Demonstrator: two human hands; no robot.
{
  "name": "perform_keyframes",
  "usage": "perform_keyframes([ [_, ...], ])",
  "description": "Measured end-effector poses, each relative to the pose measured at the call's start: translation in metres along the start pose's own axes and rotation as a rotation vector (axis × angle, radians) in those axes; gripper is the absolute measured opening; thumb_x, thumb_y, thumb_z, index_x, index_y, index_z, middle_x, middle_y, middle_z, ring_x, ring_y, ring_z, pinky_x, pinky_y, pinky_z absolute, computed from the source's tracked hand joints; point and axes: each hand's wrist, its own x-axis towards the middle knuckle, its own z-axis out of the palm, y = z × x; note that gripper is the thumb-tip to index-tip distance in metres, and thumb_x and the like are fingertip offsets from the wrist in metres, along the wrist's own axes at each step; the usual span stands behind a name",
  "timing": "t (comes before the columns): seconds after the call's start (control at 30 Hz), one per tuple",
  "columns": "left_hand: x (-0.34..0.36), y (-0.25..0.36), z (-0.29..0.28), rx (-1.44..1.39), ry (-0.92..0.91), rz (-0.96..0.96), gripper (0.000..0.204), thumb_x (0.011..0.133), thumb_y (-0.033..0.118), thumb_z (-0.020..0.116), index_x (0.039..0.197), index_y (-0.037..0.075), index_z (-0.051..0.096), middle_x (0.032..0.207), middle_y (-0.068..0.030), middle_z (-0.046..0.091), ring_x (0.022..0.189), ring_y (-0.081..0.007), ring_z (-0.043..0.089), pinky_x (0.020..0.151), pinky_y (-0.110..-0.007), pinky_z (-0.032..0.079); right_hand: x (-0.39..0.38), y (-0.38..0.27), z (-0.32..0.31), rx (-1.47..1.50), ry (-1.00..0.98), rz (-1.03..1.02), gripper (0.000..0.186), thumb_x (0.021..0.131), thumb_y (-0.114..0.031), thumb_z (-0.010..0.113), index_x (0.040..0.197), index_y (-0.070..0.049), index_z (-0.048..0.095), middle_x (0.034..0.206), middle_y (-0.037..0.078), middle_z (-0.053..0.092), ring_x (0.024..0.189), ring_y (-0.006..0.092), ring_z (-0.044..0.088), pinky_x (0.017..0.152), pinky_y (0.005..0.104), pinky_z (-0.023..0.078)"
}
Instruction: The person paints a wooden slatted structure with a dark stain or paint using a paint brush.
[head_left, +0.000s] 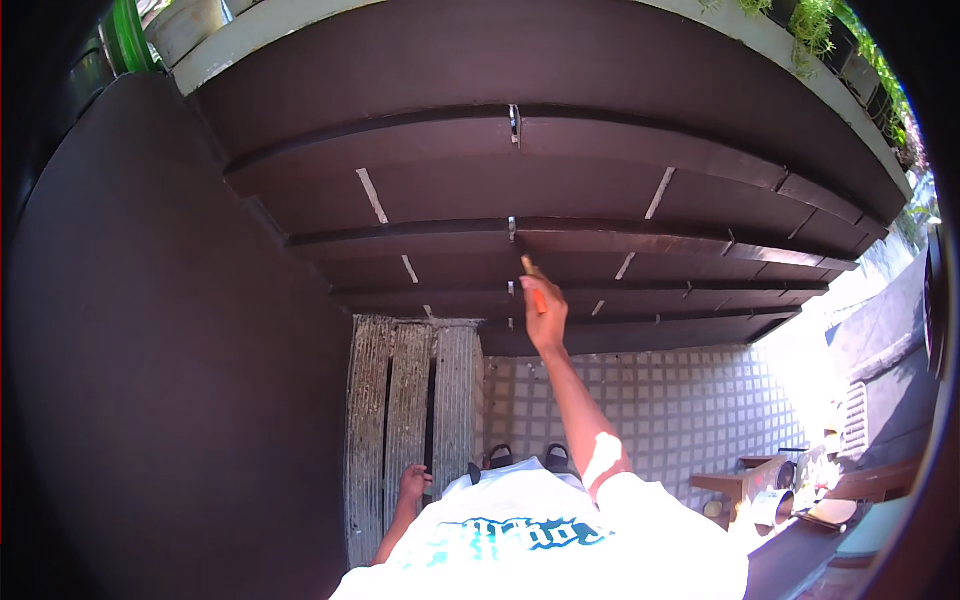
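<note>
My right hand (pixel 543 312) grips a paintbrush (pixel 536 287) with an orange handle, its dark tip raised toward a dark brown wall (pixel 590 175), just below the middle ledge (pixel 630 235). The wall carries several horizontal ledges, short pale strips (pixel 660 192) and small light marks at the central joins. My left hand (pixel 413 483) is low, over or beside a weathered slatted bench (pixel 370 400), with loosely bent fingers apart and nothing visible in them; whether it touches the slats I cannot tell.
A dark side wall (pixel 170 330) fills the left. My sandalled feet (pixel 557 457) are on a checked tile floor (pixel 650 400). Wooden pieces (pixel 740 483), containers and other clutter sit at lower right. Green plants (pixel 810 30) hang beyond the wall's top edge.
</note>
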Motion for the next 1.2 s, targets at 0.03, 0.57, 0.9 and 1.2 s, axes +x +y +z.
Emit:
perform_keyframes([
  [0.03, 0.001, 0.004, 0.001, 0.003, -0.004, -0.031, 0.033, 0.091, -0.005, 0.04, 0.113, 0.005, 0.062, 0.084, -0.0118, 0.071, 0.061, -0.0176, 0.064, 0.054, -0.034, 0.051, 0.003, 0.01, -0.015, -0.04, 0.044, -0.016, 0.015, 0.093, -0.005, 0.069, 0.108, -0.006, 0.073, 0.119, 0.014, 0.072, 0.11, 0.0332, 0.067, 0.095, 0.0419, 0.052],
  [0.57, 0.007, 0.011, -0.014, 0.036, 0.01, -0.008, 0.04, 0.085, -0.012, 0.041, 0.116, 0.005, 0.06, 0.088, -0.0135, 0.073, 0.066, -0.0184, 0.067, 0.059, -0.032, 0.053, -0.026, 0.015, 0.016, 0.003, 0.117, 0.079, 0.014, 0.098, -0.009, 0.064, 0.108, -0.006, 0.072, 0.127, 0.022, 0.067, 0.122, 0.0371, 0.063, 0.101, 0.0422, 0.05],
  [0.9, 0.038, -0.045, -0.029, -0.09, 0.011, -0.022, 0.042, 0.085, -0.013, 0.038, 0.117, 0.006, 0.059, 0.087, -0.0155, 0.071, 0.062, -0.0198, 0.065, 0.05, -0.032, 0.05, -0.008, 0.035, -0.023, 0.001, 0.151, 0.107, 0.015, 0.098, -0.011, 0.065, 0.11, -0.007, 0.074, 0.128, 0.018, 0.069, 0.113, 0.0335, 0.066, 0.097, 0.041, 0.05],
  [1.2, 0.017, -0.006, -0.007, -0.006, 0.001, 0.039, 0.041, 0.086, -0.011, 0.038, 0.117, 0.007, 0.059, 0.085, -0.0136, 0.072, 0.062, -0.0186, 0.065, 0.05, -0.033, 0.05, -0.009, 0.016, -0.01, -0.157, 0.286, -0.004, 0.012, 0.097, -0.006, 0.064, 0.106, -0.006, 0.072, 0.125, 0.019, 0.068, 0.111, 0.0368, 0.064, 0.096, 0.0443, 0.049],
])
